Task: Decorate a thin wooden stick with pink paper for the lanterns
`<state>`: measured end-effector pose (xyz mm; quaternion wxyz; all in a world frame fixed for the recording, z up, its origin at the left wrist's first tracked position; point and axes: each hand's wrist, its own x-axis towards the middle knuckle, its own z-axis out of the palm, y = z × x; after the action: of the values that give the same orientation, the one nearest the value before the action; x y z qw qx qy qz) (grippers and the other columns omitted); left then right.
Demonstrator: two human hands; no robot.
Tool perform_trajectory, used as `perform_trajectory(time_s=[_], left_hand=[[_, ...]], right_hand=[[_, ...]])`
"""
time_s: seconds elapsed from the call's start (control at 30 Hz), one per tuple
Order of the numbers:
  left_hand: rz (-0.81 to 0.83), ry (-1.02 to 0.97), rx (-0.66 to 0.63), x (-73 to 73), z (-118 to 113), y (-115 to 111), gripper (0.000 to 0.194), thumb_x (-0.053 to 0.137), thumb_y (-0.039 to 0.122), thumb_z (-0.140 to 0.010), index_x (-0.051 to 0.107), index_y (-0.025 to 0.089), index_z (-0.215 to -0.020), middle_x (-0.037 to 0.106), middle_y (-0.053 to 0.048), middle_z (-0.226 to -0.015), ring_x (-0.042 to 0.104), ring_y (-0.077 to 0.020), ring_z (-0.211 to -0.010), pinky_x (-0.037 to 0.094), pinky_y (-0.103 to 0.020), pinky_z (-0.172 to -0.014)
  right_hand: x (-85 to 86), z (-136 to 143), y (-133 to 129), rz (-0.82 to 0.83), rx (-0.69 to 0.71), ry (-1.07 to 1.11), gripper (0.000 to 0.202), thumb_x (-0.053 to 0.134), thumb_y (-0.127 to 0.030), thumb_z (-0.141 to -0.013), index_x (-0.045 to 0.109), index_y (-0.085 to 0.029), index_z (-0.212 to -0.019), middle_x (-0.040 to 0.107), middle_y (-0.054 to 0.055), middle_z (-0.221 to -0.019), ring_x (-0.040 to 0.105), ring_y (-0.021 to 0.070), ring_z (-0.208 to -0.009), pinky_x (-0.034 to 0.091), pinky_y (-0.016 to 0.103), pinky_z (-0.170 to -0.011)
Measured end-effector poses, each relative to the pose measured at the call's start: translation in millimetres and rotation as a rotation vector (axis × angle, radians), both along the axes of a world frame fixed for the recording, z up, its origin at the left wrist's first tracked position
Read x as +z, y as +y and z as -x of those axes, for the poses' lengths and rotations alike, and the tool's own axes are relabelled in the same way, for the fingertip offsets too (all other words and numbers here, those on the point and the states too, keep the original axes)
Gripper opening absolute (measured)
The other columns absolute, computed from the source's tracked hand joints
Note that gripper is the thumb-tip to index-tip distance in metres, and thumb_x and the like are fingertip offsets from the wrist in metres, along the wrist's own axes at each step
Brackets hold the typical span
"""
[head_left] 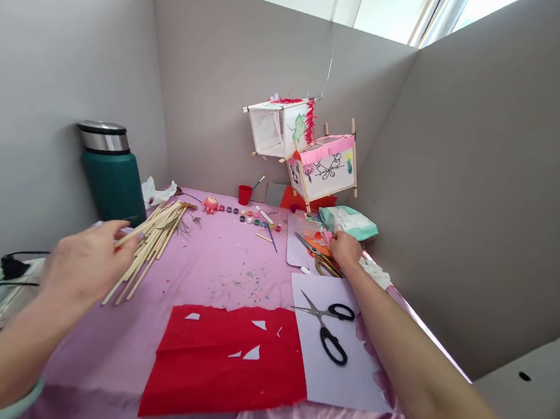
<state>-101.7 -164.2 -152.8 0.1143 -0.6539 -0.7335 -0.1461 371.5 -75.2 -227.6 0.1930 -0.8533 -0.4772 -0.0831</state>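
My left hand (92,260) is closed on the end of a wooden stick at the upper left of a pile of wooden sticks (148,249). My right hand (346,248) reaches to the back right, over orange and clear items beside gold-handled scissors (319,255); its fingertips are hidden, so what it touches is unclear. Black-handled scissors (327,321) lie open on a pale sheet (336,382). A red sheet (221,390) with small white paper scraps lies at the front. Two paper-sided stick-frame lanterns (331,175) hang at the back.
A green bottle (113,182) stands at the back left. Paint pots (251,220), a brush, a red cup (244,195) and a pink figure (210,204) are at the back. A wipes packet (348,223) lies behind my right hand. Grey partitions enclose the table.
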Motion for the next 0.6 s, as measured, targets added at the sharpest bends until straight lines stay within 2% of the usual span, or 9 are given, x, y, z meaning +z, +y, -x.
perform_trajectory(time_s=[0.13,0.27,0.4,0.6], left_hand=[[-0.027,-0.172,-0.211,-9.3,-34,5,0.043,0.035,0.047,-0.083,0.059,0.023,-0.11,0.068,-0.003,-0.082,0.06,-0.0203,-0.075,0.039,-0.026,-0.065],[-0.033,-0.192,-0.324,-16.6,-61,17,0.036,0.039,0.043,-0.081,0.066,0.026,-0.097,0.068,-0.002,-0.08,0.06,-0.0191,-0.075,0.039,-0.025,-0.063],[-0.002,-0.172,-0.378,-19.6,-77,28,0.034,0.039,0.04,-0.081,0.067,0.025,-0.093,0.068,-0.002,-0.077,0.06,-0.0184,-0.073,0.039,-0.025,-0.063],[0.029,-0.157,-0.41,-23.4,-89,40,0.036,0.038,0.04,-0.082,0.068,0.023,-0.09,0.067,-0.004,-0.073,0.059,-0.0182,-0.069,0.036,-0.025,-0.061]], right_hand=[[1.4,4,1,0.009,-0.015,-0.004,0.027,0.047,-0.027,-0.08,0.068,-0.021,-0.095,0.067,0.011,-0.094,0.061,0.0241,-0.089,0.042,0.03,-0.07],[3.7,4,1,0.013,-0.009,-0.009,0.026,0.046,-0.027,-0.081,0.069,-0.022,-0.094,0.068,0.01,-0.093,0.061,0.0234,-0.089,0.042,0.029,-0.071],[4.7,6,1,0.009,-0.003,-0.009,0.026,0.046,-0.025,-0.081,0.069,-0.022,-0.094,0.068,0.009,-0.093,0.06,0.0234,-0.089,0.042,0.029,-0.071],[6.8,22,8,-0.012,0.063,0.004,0.029,0.044,-0.031,-0.083,0.068,-0.024,-0.097,0.067,0.006,-0.097,0.059,0.022,-0.089,0.042,0.027,-0.069]])
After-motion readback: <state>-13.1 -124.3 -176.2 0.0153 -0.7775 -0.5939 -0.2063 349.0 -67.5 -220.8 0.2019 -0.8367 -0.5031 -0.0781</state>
